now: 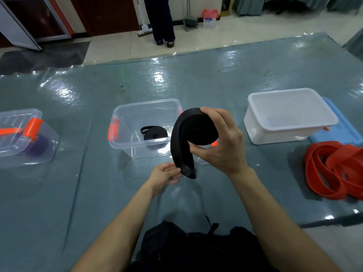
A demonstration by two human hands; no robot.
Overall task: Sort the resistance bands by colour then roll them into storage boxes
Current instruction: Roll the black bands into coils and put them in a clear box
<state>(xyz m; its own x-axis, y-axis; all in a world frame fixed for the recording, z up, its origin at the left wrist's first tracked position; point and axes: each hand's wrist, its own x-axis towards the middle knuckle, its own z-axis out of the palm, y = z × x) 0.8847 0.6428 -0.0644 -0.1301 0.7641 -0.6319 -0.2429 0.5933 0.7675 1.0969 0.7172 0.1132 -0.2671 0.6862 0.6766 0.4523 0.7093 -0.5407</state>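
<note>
My right hand (220, 142) grips a partly rolled black resistance band (194, 132) in the air, just in front of the clear middle box (125, 142). The band's loose tail hangs down to my left hand (167, 176), whose fingers pinch its end. Inside the middle box lies another rolled black band (154, 133). A pile of loose red bands (334, 171) lies on the table at the right. The clear box at the left (47, 150) holds a purple roll (39, 147). The white box (290, 118) at the right looks empty.
A blue lid (341, 132) lies under and behind the white box. The table (78, 193) has a glossy grey-green cover. A person's legs (163, 20) stand on the floor beyond the far table edge, near a vacuum head and a bin.
</note>
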